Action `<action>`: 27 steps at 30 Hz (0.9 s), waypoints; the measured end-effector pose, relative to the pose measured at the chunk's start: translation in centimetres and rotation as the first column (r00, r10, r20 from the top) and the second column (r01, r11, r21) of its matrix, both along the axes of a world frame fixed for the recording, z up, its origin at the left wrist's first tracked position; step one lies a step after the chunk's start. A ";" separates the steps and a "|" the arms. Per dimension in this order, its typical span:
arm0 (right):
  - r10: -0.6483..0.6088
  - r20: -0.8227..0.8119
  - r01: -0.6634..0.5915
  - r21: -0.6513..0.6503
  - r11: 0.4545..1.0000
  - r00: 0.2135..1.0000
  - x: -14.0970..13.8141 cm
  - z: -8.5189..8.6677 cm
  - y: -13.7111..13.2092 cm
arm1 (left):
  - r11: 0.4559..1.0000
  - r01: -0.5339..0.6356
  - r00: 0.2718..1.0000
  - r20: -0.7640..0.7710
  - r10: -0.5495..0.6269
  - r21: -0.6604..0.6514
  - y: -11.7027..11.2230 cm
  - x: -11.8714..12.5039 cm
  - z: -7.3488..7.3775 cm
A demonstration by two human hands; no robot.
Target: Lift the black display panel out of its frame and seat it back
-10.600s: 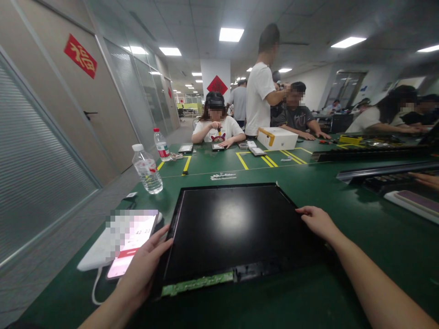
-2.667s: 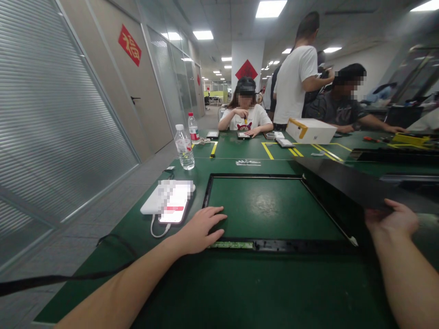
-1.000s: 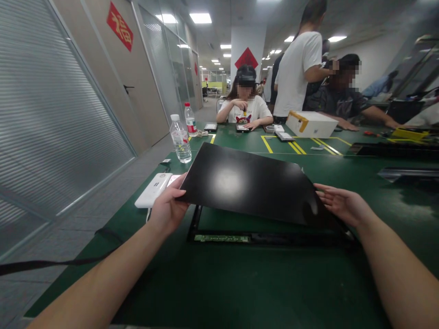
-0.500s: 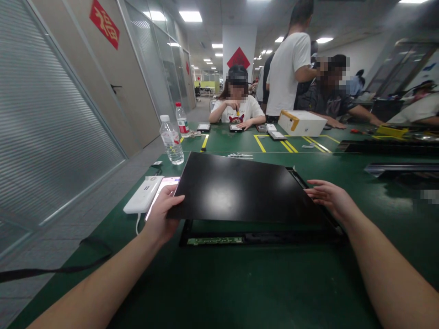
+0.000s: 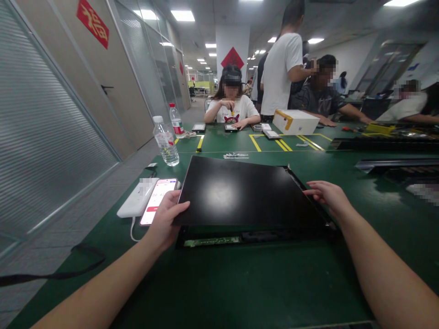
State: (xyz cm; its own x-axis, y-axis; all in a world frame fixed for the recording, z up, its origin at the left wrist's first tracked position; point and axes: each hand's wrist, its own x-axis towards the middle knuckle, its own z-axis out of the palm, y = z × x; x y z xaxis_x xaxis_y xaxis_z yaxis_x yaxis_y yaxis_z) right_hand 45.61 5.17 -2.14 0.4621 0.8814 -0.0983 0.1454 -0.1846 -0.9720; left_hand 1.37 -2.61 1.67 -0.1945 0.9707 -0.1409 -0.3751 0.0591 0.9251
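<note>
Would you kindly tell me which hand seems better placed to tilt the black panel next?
Probably the left hand: it holds the black panel by its left edge, thumb on top, above the black frame. The right hand is at the opposite edge, without a clear grip.

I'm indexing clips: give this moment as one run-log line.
left hand: grips black panel | right hand: at right side of frame, contact unclear | black panel: left edge raised over frame

White light comes from ceiling lamps [image 5: 183, 16]. On the black panel [image 5: 260, 198] lies a pale, soft glare. The near worktop [image 5: 247, 288] is rather dim. The picture's sides look stretched, the far right slightly hazy.
</note>
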 end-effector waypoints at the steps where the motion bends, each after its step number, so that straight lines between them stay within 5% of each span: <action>1: 0.001 0.009 -0.001 -0.002 1.000 1.000 0.2 -0.1 0.0 | 1.000 0.006 1.000 -0.004 -0.006 -0.006 0.0 0.1 -0.1; 17: -0.051 0.094 0.048 0.036 0.998 0.994 0.8 -1.0 0.3 | 0.998 0.032 0.999 -0.011 -0.032 -0.055 0.2 0.3 -1.4; 27: -0.043 0.282 0.039 0.020 0.999 0.958 1.3 -1.6 0.5 | 0.995 0.038 0.999 -0.022 -0.040 -0.093 0.4 0.3 -1.8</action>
